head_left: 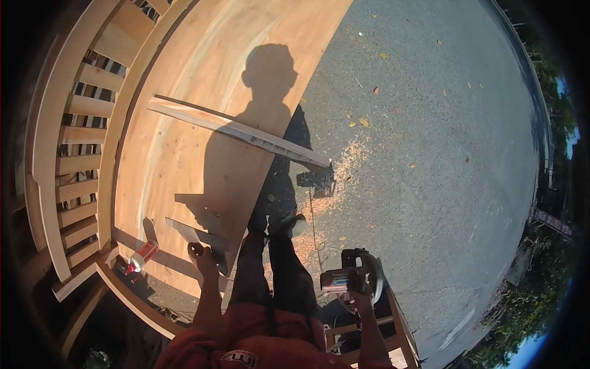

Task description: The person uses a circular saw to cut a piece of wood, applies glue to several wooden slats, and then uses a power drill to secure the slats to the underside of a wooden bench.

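My left hand (208, 264) is closed around the dark handle of a flat, tapered grey blade that looks like a handsaw (184, 230). The blade is over the near part of a large plywood sheet (178, 147). On the right, my right hand (362, 296) grips a circular saw (336, 280) with a reddish cylindrical motor and a curved guard. It is beside my legs, above a wooden frame (393, 320); whether it rests there I cannot tell. A red and white squeeze bottle (145, 253) lies on the plywood, left of my left hand.
A narrow board (239, 129) crosses the plywood and reaches past its right edge. Beneath its end sits a dark power tool (318, 179) with a cord, among wood shavings (353, 157). Slatted wooden framing (80, 160) borders the left. Grey pavement (442, 184) spreads right.
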A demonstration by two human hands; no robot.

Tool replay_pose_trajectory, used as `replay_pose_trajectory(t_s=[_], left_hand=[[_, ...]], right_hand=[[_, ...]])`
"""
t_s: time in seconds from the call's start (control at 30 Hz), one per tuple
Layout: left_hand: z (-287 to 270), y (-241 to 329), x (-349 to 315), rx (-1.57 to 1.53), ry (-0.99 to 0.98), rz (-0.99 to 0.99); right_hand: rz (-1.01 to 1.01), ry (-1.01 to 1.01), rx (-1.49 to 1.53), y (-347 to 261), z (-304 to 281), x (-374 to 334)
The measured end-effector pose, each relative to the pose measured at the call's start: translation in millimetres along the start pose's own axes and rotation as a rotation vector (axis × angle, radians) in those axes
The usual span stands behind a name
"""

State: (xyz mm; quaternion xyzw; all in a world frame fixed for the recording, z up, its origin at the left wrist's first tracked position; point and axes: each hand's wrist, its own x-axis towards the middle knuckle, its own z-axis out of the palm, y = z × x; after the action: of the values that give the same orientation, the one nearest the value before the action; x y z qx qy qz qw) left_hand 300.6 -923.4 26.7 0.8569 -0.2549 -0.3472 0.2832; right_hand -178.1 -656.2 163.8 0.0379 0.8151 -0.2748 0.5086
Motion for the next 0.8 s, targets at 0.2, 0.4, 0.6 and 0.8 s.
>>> replay_pose_trajectory(t_s=[0.2,0.4,0.6,0.8], left_hand=[[134,208,105,0.52,-0.524,1.27],[243,276,128,0.706,-0.663,1.276],[270,263,149,0.633,-0.623,1.36],[263,284,142,0.844,-0.768,1.536]], right_hand=[[0.098,0.093,0.013,-19,49,5],[-0.02,0.097,0.054,2,100,3],[-0.066,0.192,-0.157,-36,159,-17],[-0.301,0.118,0.049,-83,204,-42]])
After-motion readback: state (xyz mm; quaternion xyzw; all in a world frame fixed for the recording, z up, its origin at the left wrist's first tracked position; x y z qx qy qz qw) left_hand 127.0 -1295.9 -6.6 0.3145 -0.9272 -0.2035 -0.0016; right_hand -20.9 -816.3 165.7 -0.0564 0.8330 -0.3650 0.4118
